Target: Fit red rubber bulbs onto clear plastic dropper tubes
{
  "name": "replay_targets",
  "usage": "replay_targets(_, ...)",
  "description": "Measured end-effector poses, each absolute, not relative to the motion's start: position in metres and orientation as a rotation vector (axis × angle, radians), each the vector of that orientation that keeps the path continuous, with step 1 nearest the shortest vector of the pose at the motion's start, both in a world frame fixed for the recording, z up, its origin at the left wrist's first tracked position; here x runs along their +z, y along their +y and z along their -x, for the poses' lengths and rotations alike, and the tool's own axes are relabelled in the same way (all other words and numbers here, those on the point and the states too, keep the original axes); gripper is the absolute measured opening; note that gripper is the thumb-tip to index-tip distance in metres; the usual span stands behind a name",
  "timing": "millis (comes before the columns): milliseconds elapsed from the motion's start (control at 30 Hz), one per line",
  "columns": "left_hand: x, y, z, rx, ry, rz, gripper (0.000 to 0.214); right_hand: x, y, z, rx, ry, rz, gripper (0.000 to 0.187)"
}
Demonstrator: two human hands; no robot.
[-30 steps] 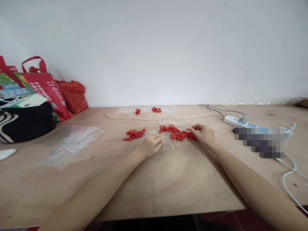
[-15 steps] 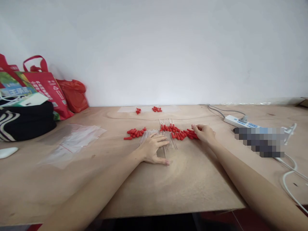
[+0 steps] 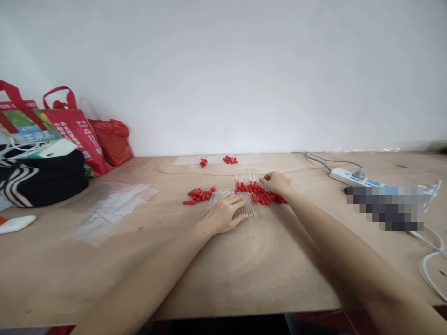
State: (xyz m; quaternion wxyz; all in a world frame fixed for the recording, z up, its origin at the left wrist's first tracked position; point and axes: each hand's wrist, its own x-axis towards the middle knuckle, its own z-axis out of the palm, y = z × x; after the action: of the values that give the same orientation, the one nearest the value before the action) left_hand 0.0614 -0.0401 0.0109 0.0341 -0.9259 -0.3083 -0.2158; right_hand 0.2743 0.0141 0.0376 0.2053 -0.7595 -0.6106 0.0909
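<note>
My left hand (image 3: 224, 215) rests on a spread of thin clear tubes (image 3: 250, 208), its fingers stretched forward and the thumb out to the right. Red rubber bulbs (image 3: 264, 197) lie in a heap to the right, some along the ends of further tubes behind. Over the back of this heap is my right hand (image 3: 278, 183), with thumb and fingertips pinched together; whatever is between them is too small to make out. On the left side of the tubes is another group of red bulbs (image 3: 201, 194).
Two small clusters of red bulbs (image 3: 203, 163) lie by clear plastic sheets near the wall. Clear zip bags (image 3: 111, 209) are at left, before shopping bags (image 3: 75, 135) and a black pouch (image 3: 52, 179). A power strip (image 3: 354, 177) with cables sits at right.
My right hand has moved left and slightly back from the right end of the bulb heap. My left thumb has drawn in closer to the fingers. The view has shifted slightly.
</note>
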Motion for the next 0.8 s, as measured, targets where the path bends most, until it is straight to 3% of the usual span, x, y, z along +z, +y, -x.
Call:
replay_targets(167,0.01,-0.043,-0.06,-0.773,-0.952,2.791,0.043,0.037,0.038,-0.264,0.353,-1.666,2.233,0.034)
replay_targets(367,0.014,-0.045,-0.056,-0.888,-1.062,2.66,0.062,0.037,0.044,-0.258,0.354,-1.675,2.283,0.019)
replay_targets(500,0.015,-0.042,-0.049,-0.998,-1.194,2.557,0.048,0.047,0.037,-0.258,0.312,-1.728,2.23,0.015)
replay_targets(667,0.018,-0.036,-0.043,-1.141,-1.299,2.333,0.038,0.057,0.001,-0.255,0.271,-1.879,2.038,0.029)
replay_targets(800,0.02,-0.038,-0.046,-1.003,-1.109,2.262,0.039,0.035,-0.041,-0.247,-0.043,-2.071,1.535,0.02)
